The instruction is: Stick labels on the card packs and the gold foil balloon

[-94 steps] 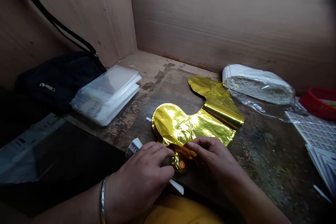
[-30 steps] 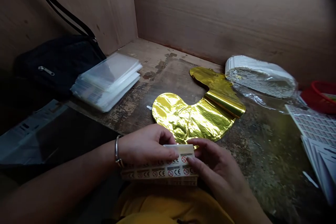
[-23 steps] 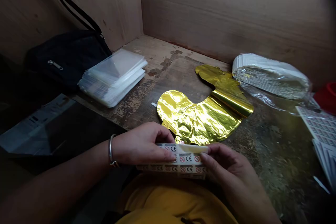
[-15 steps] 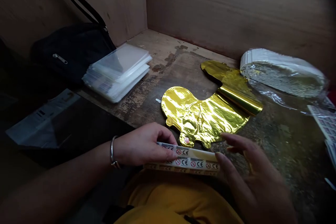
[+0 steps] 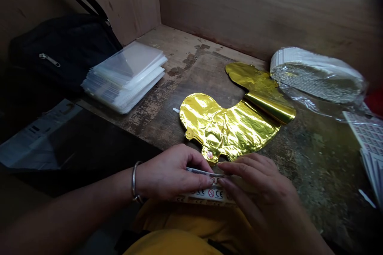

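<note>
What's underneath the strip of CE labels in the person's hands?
A yellow garment shows below the strip of CE labels, pinched by the left hand, with the right hand over it. Whatever touches its underside cannot be seen; the strip and hands cover it.

Workshop: worn workbench [image 5: 179,44], plywood walls [image 5: 254,4]

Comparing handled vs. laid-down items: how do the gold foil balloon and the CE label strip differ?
The gold foil balloon lies on the wooden table, while the strip of CE labels is held between the left hand and right hand.

The balloon is shiny, crinkled gold; the strip is pale, printed with CE marks and red prohibition symbols.

The balloon is larger and curved; the strip is narrow and straight.

Both are thin.
</note>
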Tool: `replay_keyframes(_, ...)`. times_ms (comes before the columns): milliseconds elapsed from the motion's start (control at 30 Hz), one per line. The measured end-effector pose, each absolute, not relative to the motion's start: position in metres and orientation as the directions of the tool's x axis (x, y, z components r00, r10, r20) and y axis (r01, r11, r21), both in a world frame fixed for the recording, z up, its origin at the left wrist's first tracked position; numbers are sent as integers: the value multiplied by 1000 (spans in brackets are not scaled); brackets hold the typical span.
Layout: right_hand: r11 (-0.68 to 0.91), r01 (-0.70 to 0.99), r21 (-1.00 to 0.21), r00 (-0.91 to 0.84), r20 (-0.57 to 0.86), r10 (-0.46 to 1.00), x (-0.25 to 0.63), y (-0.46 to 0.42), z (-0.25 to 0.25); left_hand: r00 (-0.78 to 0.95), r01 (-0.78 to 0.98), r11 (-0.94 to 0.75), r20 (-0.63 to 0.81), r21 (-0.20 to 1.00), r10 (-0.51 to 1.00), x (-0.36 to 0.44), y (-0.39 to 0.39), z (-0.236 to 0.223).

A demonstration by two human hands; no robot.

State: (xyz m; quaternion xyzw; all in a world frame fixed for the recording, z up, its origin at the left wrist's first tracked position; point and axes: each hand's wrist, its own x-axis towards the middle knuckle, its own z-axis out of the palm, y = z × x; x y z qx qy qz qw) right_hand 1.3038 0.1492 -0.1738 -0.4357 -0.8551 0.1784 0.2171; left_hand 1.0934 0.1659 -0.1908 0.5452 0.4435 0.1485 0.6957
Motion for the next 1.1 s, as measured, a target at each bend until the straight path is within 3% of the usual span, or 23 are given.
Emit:
replay_keyframes(167,626,638,-448,-546,311,778,1305,149,-175,544,249,426,-490,870,681,1095,166,-192)
replay_keyframes(333,762,566,-315,-639,416,647,1312,148,-181,555,203,501,-520,841,649,1095,166,-194)
replay_keyframes(600,822,538,-185,-668,502,550,1317,141,-191,565,140,639,-591,757,576,1093,165,-200)
replay_keyframes(667,803,548,-233,-649,487,584,1313,142,-190,594,128,656,-587,744,550,1091,165,-201)
replay_keyframes(767,734,549,-400,-592,434,679,1305,144,-185,649,126,665,-568,736,506,1087,167,-202)
replay_keyframes(967,579,508,-638,-539,290,791,1305,144,-167,611,207,620,-595,757,522,1080,170,-204)
replay_keyframes(1033,469,538,-700,-409,270,872,1311,152,-163,591,320,425,-529,847,609,1080,166,-203)
replay_keyframes(1100,325,577,-749,-250,217,944,1315,166,-163,583,476,4,-319,880,748,1083,160,-202)
